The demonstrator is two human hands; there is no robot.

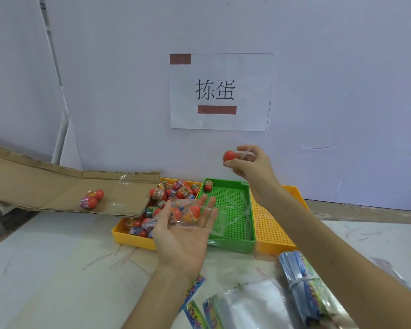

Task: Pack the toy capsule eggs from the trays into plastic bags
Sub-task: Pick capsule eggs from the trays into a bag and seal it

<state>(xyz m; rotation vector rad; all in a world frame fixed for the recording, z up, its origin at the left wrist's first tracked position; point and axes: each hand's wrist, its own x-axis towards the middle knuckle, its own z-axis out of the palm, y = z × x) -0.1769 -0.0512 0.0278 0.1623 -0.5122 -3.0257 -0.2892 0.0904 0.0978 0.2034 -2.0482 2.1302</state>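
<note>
My left hand (183,231) lies palm up over the trays, fingers straight, carrying a clear plastic bag (188,216) with a few red capsule eggs inside. My right hand (247,163) is raised in front of the wall and pinches a single red capsule egg (229,156). The left yellow tray (128,236) holds several capsule eggs (173,189). One egg (208,185) sits in the far corner of the green tray (233,241). A second yellow tray (273,231) stands to the right.
A flattened cardboard sheet (45,186) at the left carries two wrapped eggs (91,198). A banded bundle of printed bags (306,286) and loose bags (252,305) lie near the front. A paper sign (221,91) hangs on the wall.
</note>
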